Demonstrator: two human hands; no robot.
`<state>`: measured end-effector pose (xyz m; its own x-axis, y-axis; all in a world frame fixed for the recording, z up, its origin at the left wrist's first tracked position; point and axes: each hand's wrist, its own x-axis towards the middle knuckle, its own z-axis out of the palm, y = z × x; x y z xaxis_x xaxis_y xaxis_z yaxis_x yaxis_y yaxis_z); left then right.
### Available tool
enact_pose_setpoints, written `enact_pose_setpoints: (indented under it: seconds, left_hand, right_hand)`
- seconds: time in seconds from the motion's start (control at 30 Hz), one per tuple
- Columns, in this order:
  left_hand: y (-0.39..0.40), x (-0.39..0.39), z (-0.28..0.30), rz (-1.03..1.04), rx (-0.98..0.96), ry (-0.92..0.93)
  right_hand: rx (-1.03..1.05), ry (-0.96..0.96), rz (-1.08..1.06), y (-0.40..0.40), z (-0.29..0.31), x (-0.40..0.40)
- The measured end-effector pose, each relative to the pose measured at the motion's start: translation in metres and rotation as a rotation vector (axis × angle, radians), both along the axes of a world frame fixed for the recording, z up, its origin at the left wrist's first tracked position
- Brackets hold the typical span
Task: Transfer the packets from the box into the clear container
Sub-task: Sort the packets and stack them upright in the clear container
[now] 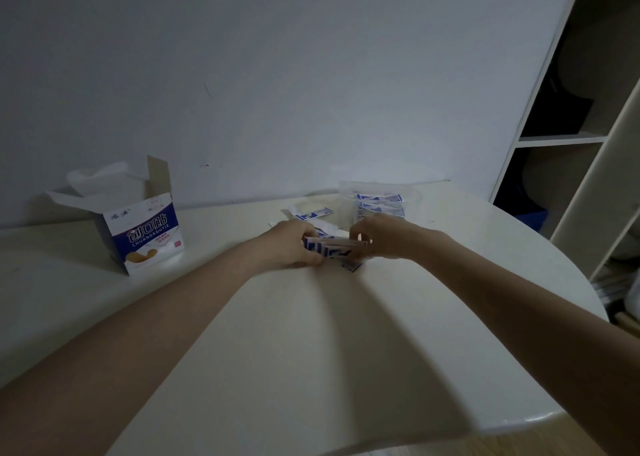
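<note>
Both hands meet over the middle of the white table (pixel 346 351), and between them is a stack of blue-and-white plaster packets (pixel 332 247) with its long axis running left to right, from one palm to the other. The left hand (pixel 294 244) curls its fingers round the left end of the stack; the right hand (pixel 381 237) pinches the right end, fingers bent down over it. So neither hand is idle: the bundle is squared up between them, low over the tabletop.

The relation that matters is where the clear container (pixel 381 195) stands from that bundle: just beyond the right hand, slightly right of it, further from the person. The right hand is plainly the nearer one, so a short lift forward and rightward should bring the stack over the rim. The container already holds several packets standing on edge.

A few loose packets remain on the table: one (pixel 313 213) lies flat beyond the left hand, and what seems to be another corner (pixel 351 266) peeks out under the held stack, though the dim light makes that uncertain.

The open plaster box (pixel 145 233) stands well apart on the left, flaps up; whether anything is left inside cannot be seen from here
</note>
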<state>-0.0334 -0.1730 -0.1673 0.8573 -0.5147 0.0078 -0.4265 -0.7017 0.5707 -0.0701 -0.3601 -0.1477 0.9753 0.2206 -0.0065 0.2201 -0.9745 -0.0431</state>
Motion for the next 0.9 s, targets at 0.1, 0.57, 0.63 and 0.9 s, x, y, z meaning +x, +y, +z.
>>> enact_pose_setpoints:
  seconds: [0.1, 0.57, 0.63, 0.9]
  left_hand:
    - [-0.005, -0.001, 0.0, -0.014, -0.013, -0.029]
    - [-0.004, 0.004, -0.001, 0.116, -0.08, -0.031]
    - [-0.004, 0.007, 0.002, 0.124, -0.113, -0.015]
    - [-0.049, 0.034, 0.058, 0.338, -0.679, 0.08]
  right_hand:
    - [0.042, 0.018, 0.008, -0.001, 0.001, 0.0]
    - [0.171, 0.018, -0.01, 0.005, 0.0, -0.001]
    - [0.181, 0.019, -0.007, 0.004, 0.002, -0.001]
    - [0.957, -0.32, -0.31, -0.041, 0.049, 0.018]
